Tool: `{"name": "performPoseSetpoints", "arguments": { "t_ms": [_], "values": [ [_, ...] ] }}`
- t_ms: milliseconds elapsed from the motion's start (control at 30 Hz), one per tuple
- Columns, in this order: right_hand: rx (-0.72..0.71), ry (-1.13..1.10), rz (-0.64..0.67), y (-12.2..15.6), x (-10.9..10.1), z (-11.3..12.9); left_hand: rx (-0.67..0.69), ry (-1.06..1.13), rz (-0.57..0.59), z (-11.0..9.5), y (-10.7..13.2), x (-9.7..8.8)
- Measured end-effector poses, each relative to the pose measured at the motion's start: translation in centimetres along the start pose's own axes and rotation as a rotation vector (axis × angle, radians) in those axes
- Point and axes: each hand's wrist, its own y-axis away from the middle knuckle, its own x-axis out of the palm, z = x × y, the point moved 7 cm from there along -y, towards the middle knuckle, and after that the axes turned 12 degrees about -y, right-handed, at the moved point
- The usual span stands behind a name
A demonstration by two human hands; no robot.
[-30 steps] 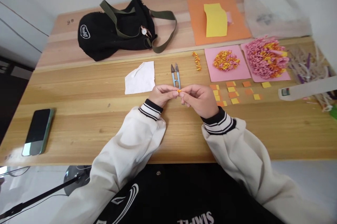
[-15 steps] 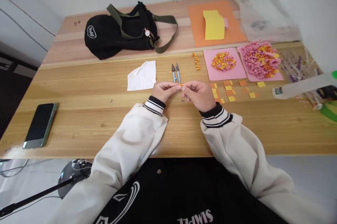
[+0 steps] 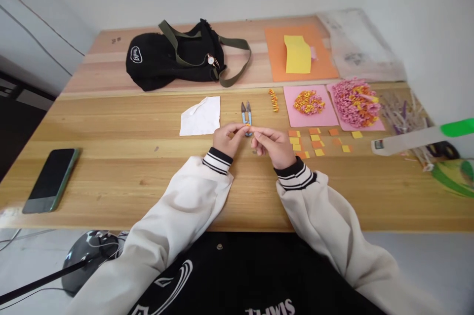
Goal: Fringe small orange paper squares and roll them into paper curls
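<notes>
In front of me, my left hand pinches a tiny orange-yellow piece of paper between thumb and index finger. My right hand meets it from the other side, its index finger stretched to the piece and the other fingers curled; the fingertips hide most of it. Just beyond lie blue-handled thread snips, their blades pointing away from me. Small orange and yellow paper pieces are laid out right of my right hand. A short row of twisted orange-yellow pieces lies past the snips.
Pink sheets bear heaps of small folded pieces. A torn white paper, black bag, phone, orange sheet with yellow paper, and a white-green strip also lie on the wooden table.
My view has tilted up slightly. My right thumb has drawn back a little while its index finger reaches out straighter; the left hand keeps its pinch.
</notes>
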Motion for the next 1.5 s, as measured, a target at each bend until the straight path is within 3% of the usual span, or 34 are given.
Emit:
{"name": "performPoseSetpoints", "arguments": {
  "t_ms": [167,233,267,333,400,500,600,667,867,1067,1333,1500],
  "values": [
    [0.025,-0.081,-0.122,0.0,-0.5,-1.1,0.050,-0.053,-0.065,-0.6,0.1,-0.6],
    [0.062,-0.189,-0.167,-0.1,-1.0,-1.5,-0.024,-0.020,-0.094,-0.1,-0.3,-0.7],
    [0.123,-0.295,-0.105,-0.2,-0.5,-1.8,-0.090,0.017,-0.111,0.3,-0.7,-0.7],
    [0.317,-0.533,0.185,0.0,2.2,-2.6,-0.247,0.138,-0.126,1.3,-1.7,0.0],
    [0.535,-0.702,0.568,1.6,6.0,-3.3,-0.363,0.297,-0.082,1.7,-2.7,1.6],
    [0.858,-0.757,1.057,5.6,10.9,-5.7,-0.441,0.514,0.020,1.3,-3.9,4.3],
    [1.178,-0.690,1.412,9.6,13.4,-9.0,-0.496,0.564,0.058,1.0,-3.9,5.5],
    [1.248,-0.730,1.605,11.0,13.8,-9.6,-0.506,0.544,0.082,1.0,-3.5,5.6],
    [1.213,-0.734,1.424,10.0,13.3,-9.1,-0.420,0.421,0.088,0.8,-3.1,5.2],
    [1.201,-0.708,1.275,9.5,12.9,-8.6,-0.174,0.317,0.102,-0.3,-3.3,4.8],
    [1.276,-0.682,1.183,9.9,12.7,-9.2,-0.029,0.193,0.121,-1.4,-3.0,4.3],
    [1.383,-0.663,1.156,10.6,13.1,-10.1,0.068,-0.069,0.109,-2.4,-2.9,3.8]
  ]
}}
